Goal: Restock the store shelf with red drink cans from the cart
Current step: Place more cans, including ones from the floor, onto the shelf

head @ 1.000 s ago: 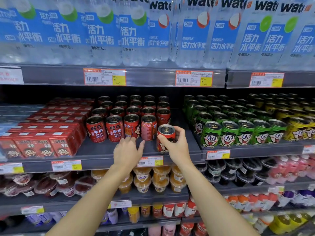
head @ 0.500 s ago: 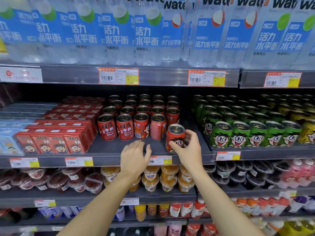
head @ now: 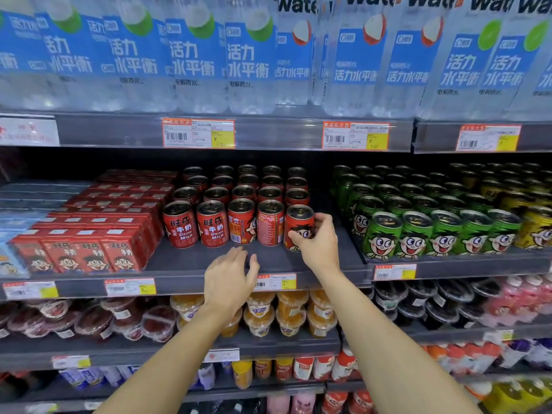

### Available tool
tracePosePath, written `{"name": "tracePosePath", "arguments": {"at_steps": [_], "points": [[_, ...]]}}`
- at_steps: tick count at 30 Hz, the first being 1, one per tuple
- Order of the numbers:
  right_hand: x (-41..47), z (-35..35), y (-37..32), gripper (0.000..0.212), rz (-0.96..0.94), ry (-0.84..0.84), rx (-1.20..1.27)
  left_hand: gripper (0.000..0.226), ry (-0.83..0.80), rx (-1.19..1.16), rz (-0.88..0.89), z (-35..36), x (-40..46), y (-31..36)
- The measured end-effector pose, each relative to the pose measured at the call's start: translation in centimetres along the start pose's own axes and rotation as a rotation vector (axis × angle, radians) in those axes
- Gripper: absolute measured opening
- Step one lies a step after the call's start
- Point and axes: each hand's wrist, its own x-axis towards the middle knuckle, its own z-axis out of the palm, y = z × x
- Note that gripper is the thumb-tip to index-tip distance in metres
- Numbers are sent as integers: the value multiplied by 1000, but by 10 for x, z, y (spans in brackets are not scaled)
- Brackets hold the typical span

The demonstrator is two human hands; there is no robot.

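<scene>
The right hand (head: 321, 245) pinches a red can (head: 298, 227) between thumb at its lower front and fingers curled round its right side, holding it upright at the right end of the front row of red cans (head: 222, 224) on the shelf (head: 185, 264). This looks like the placing step: next the can needs squaring up with its neighbour and letting go. The left hand (head: 230, 277) hovers with loose, spread fingers over the shelf's front edge, holding nothing.
</scene>
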Motion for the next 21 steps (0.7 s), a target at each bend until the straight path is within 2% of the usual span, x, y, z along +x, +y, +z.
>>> {"name": "tracePosePath", "arguments": {"at_steps": [17,21], "points": [[27,8,-3,64,70,-25,-72,34,24,19,25,1,1,1],[24,3,-5,67,55,-40,-193,35,28,17,27,-2,2,2]]}}
